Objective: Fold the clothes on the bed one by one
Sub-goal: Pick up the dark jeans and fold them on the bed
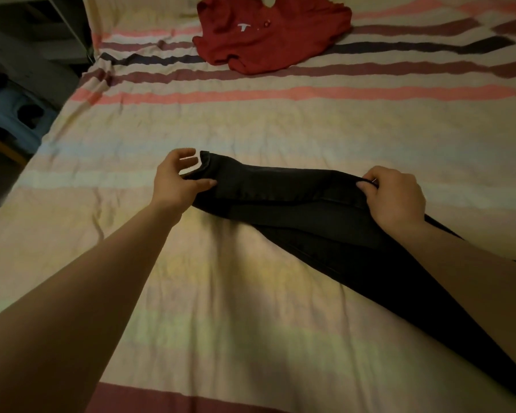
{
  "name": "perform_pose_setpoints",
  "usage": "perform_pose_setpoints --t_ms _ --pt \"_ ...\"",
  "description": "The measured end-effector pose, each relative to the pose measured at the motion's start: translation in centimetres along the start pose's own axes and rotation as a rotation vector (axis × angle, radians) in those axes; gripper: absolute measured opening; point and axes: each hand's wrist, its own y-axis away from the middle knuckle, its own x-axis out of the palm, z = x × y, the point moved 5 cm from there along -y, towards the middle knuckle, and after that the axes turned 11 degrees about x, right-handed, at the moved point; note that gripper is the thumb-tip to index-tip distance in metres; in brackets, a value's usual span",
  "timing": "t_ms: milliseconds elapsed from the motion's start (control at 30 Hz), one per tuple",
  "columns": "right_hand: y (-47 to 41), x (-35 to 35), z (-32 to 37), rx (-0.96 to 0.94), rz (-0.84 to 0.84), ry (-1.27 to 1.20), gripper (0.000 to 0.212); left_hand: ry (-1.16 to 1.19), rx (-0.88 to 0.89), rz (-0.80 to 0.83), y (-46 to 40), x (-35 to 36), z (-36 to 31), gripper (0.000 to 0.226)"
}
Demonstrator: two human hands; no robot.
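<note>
A pair of dark grey, nearly black denim trousers (310,210) is spread across the bed (251,120), which is covered by a cream sheet striped in pink, maroon and dark navy. The waist end of the trousers lies near the centre of the view, and the legs run away toward five o'clock, passing under the right forearm and out at the lower right edge.

The left end of the waistband is met by the left hand (176,180) at about nine o'clock from the garment's middle. The cloth there is touched by the thumb, while the fingers (188,160) are held loosely curved and spread just beside the raised waistband corner; whether the cloth is truly pinched cannot be told. The right end of the waistband, at three o'clock, is gripped by the right hand (395,198), its fingers curled tightly round a fold of the denim, so that this edge is lifted slightly off the sheet.

A red short-sleeved polo shirt (271,34) with a small white emblem on the chest is seen lying crumpled at twelve o'clock, well apart from the trousers, near the far edge of the bed.

Beside the bed, at ten o'clock, a light blue plastic stool (15,120) is seen on the dim floor.
</note>
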Motion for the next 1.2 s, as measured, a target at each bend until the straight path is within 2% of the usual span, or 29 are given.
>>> perform_pose_setpoints --t_ms 100,200,367,467,600,667,867,900,1000,1033,1133,1200 --pt "-0.8 0.9 -0.1 0.027 0.019 0.030 0.020 -0.066 0.034 -0.036 -1.2 1.2 0.0 0.049" --pt "-1.1 2.1 -0.6 0.055 0.038 0.031 0.019 -0.036 0.036 -0.033 -1.9 2.2 0.7 0.045" --pt "-1.4 3.6 -1.4 0.004 0.051 0.005 0.025 0.081 -0.019 0.071 -2.9 3.3 2.2 0.081" --pt "0.3 2.9 -0.5 -0.179 -0.090 0.039 0.028 0.104 -0.040 0.131 -3.1 2.9 3.2 0.096" --pt "6.8 2.7 0.9 -0.534 -0.132 0.055 0.032 -0.101 -0.067 0.192 -2.3 1.1 5.7 0.104" --pt "9.7 4.4 0.4 -0.588 -0.110 0.112 0.034 -0.108 -0.099 0.195 -1.8 0.7 6.7 0.095" --pt "12.1 8.1 -1.0 -0.490 -0.078 0.134 0.043 -0.074 -0.119 0.082 -1.6 -0.1 7.7 0.022" --pt "12.2 8.3 -0.9 -0.470 -0.077 0.122 0.042 -0.077 -0.114 0.074 -1.5 -0.4 7.7 0.016" --pt "12.2 7.7 -0.2 -0.480 -0.127 0.104 0.019 -0.105 -0.062 0.070 -1.1 -1.4 7.7 0.021" --pt "12.3 7.3 0.0 -0.473 -0.135 0.097 0.018 -0.115 -0.047 0.064 -0.8 -1.8 7.5 0.022" --pt "12.8 5.8 0.4 -0.444 -0.132 0.044 0.035 -0.114 -0.025 0.009 0.0 -3.7 7.0 0.029" --pt "13.8 4.6 0.6 -0.438 -0.124 0.020 0.036 -0.135 0.005 -0.002 1.0 -5.0 6.3 0.035"
